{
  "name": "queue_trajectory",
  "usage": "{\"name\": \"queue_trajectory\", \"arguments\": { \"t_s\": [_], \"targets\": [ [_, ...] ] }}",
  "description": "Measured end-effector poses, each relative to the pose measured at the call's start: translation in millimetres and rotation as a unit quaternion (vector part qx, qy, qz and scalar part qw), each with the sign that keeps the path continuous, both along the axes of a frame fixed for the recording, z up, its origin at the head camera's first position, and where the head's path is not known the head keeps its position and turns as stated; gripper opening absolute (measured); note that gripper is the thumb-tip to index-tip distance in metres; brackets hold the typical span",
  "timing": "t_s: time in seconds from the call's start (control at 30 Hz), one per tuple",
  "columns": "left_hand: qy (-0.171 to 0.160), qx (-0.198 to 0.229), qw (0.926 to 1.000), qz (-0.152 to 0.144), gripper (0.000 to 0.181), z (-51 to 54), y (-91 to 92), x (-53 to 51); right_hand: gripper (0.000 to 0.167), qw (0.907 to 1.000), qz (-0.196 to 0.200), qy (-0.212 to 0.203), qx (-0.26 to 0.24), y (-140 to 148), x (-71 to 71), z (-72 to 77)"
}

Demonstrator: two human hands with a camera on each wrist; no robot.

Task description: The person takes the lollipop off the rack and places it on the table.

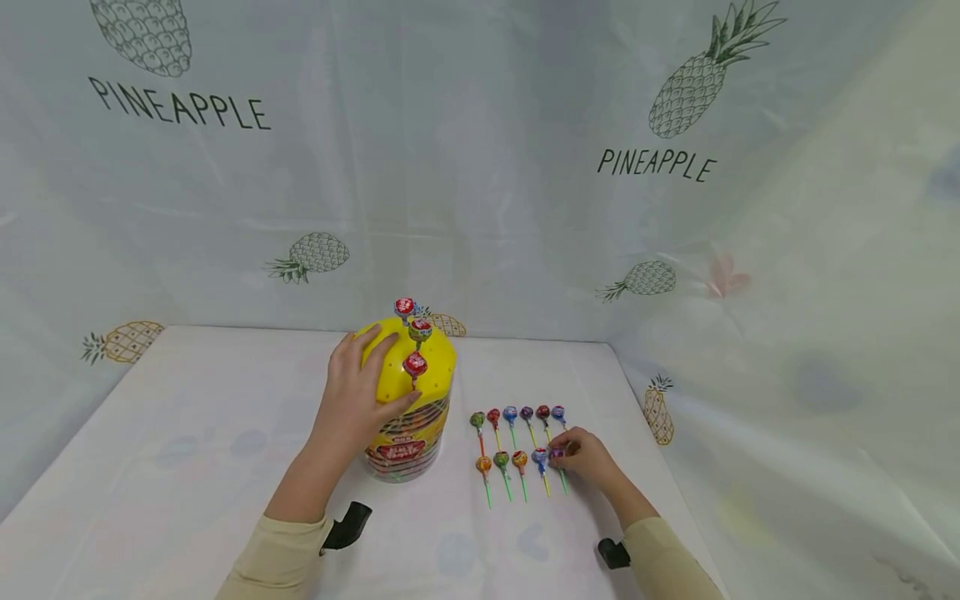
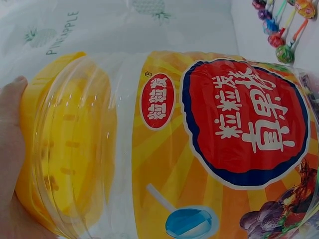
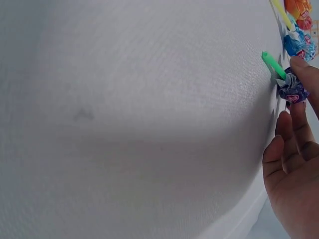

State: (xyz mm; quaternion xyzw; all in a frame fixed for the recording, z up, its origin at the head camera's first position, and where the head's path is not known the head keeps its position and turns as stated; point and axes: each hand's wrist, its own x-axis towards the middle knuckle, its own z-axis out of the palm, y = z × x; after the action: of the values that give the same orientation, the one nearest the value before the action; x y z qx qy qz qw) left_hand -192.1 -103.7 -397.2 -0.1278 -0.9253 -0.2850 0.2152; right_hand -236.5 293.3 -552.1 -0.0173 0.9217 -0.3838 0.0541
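Note:
A clear candy jar (image 1: 401,454) with a yellow-and-red label stands on the table, topped by a yellow lid (image 1: 441,360). My left hand (image 1: 352,400) holds the lid from the left side, fingers spread over its top and thumb at the front. Three lollipops stand upright in the lid, the nearest a red one (image 1: 415,364). To the right, my right hand (image 1: 588,457) pinches the head of a purple-wrapped lollipop (image 3: 293,92) between thumb and fingertips. Its green stick (image 3: 273,64) points away from the palm. A blue-wrapped lollipop (image 1: 540,457) lies just beside it.
Two rows of lollipops lie on the white tabletop (image 1: 480,550) right of the jar, among them a green one (image 1: 477,420) and an orange one (image 1: 483,464). A pineapple-print curtain (image 1: 480,167) hangs behind the table and along its right side.

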Motion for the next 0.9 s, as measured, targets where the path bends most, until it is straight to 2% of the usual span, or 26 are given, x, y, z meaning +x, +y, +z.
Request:
{"name": "queue_trajectory", "arguments": {
  "t_s": [0.27,0.4,0.67,0.77,0.9],
  "targets": [
    [-0.005,0.006,1.0,0.0,0.08,-0.2,0.2,0.2,0.019,0.9999,0.007,0.009,0.006,-1.1,-0.8,0.1],
    [0.004,0.004,1.0,-0.002,0.079,-0.7,0.2,-0.1,0.018,0.9999,0.006,0.014,0.002,-2.3,1.0,1.9],
    [0.007,-0.001,1.0,-0.002,0.08,-1.1,0.6,-0.6,0.017,1.0,0.002,0.003,0.006,0.5,-0.2,5.2],
    [0.007,-0.001,1.0,-0.002,0.08,-0.8,0.6,-0.5,0.018,0.9999,0.0,0.013,0.0,4.1,-0.5,15.3],
    [0.011,-0.004,0.9999,0.0,0.08,-0.7,0.0,0.3,0.023,0.9981,0.01,0.055,-0.026,4.3,-0.5,42.1]
  ]
}}
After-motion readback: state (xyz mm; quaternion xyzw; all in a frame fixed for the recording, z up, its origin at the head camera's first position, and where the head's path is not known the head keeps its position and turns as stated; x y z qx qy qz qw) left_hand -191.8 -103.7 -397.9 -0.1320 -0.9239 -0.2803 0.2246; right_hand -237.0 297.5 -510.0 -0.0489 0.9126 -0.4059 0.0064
